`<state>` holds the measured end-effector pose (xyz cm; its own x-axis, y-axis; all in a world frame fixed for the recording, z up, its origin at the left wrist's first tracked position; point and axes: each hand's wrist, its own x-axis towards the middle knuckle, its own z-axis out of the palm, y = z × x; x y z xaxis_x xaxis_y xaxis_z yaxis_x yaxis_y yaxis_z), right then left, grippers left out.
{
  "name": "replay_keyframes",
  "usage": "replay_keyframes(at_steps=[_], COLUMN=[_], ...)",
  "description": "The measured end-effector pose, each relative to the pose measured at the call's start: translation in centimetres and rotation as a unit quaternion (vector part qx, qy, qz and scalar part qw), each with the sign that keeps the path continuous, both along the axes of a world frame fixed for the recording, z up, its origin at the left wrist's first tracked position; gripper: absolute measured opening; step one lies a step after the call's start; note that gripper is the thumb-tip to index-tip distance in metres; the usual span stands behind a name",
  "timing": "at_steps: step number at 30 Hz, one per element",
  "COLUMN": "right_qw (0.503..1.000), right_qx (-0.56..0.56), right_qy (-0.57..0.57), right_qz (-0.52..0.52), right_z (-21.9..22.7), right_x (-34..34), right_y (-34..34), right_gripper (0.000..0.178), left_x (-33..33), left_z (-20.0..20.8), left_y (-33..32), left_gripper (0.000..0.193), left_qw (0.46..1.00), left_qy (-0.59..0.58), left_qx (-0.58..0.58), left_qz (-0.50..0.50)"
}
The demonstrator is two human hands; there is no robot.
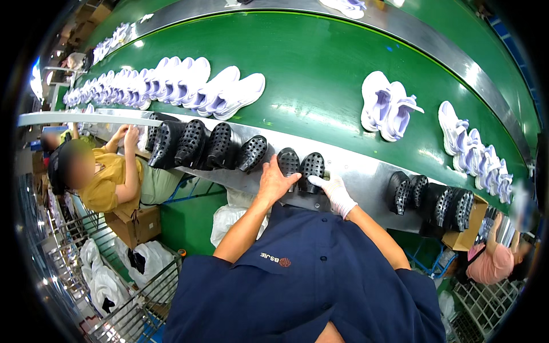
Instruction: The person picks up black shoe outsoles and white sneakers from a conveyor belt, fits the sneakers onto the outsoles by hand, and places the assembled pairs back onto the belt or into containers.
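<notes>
Two black shoe trees dotted with round holes stand side by side on the metal ledge in front of me. My bare left hand (275,182) grips the left shoe tree (289,161), index finger along its outer side and thumb across its lower front. On my right hand (334,193) is a white glove; its thumb presses the lower front of the right shoe tree (313,164), and its other fingers are mostly hidden behind. Just left of my left hand stands another black shoe tree (252,153), untouched.
More black shoe trees (221,146) line the metal ledge (366,177) at left, others (440,207) at right beside a cardboard box (472,226). Beyond, white shoes (237,96) stand on a green conveyor belt (309,74). Co-workers sit at left (108,177) and right (493,260).
</notes>
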<state>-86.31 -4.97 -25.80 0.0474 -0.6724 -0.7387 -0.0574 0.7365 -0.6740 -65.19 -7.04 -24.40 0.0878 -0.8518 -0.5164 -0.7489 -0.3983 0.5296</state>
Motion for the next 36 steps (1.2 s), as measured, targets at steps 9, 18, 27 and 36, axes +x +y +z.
replay_keyframes(at_steps=[9, 18, 27, 36], right_qw=[0.962, 0.938, 0.969, 0.990], right_qx=[-0.100, -0.101, -0.067, -0.012], right_qy=[0.241, 0.309, 0.233, 0.089], right_qz=[0.077, 0.118, 0.047, -0.108], right_z=[-1.0, -0.7, 1.8, -1.3], right_x=[-0.4, 1.5, -0.1, -5.6], right_y=[0.2, -2.7, -2.3, 1.1], right_gripper=[0.062, 0.066, 0.058, 0.063], left_x=[-0.3, 0.2, 0.4, -6.4], left_z=[4.5, -0.5, 4.3, 10.4], left_y=[2.4, 1.5, 1.2, 0.4], left_gripper=[0.096, 0.094, 0.094, 0.089], left_qw=[0.993, 0.991, 0.997, 0.987], left_qy=[-0.003, 0.108, 0.077, 0.019], left_qx=[-0.119, 0.008, -0.005, -0.028], left_qz=[-0.010, 0.079, 0.016, -0.154])
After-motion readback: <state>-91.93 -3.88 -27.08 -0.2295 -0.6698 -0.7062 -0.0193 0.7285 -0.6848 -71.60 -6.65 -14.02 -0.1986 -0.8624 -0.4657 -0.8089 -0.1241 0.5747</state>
